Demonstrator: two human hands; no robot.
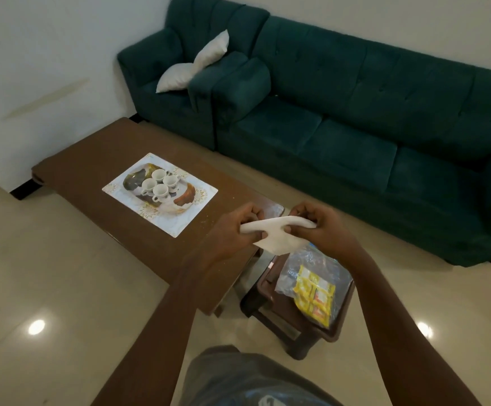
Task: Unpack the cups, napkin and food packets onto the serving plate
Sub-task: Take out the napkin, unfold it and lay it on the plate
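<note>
1 head-worn wide-angle view looks forward and down, close over the left hand (232, 230) and right hand (323, 227), table (92, 159) left, sofa (385, 112) far.

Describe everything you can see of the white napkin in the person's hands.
The white paper-like napkin is soft, plain and partly folded, one corner hanging down. It is held in the air between the left hand and right hand, each pinching an end, above the near end of the brown wooden table. Nothing else touches it.
</note>
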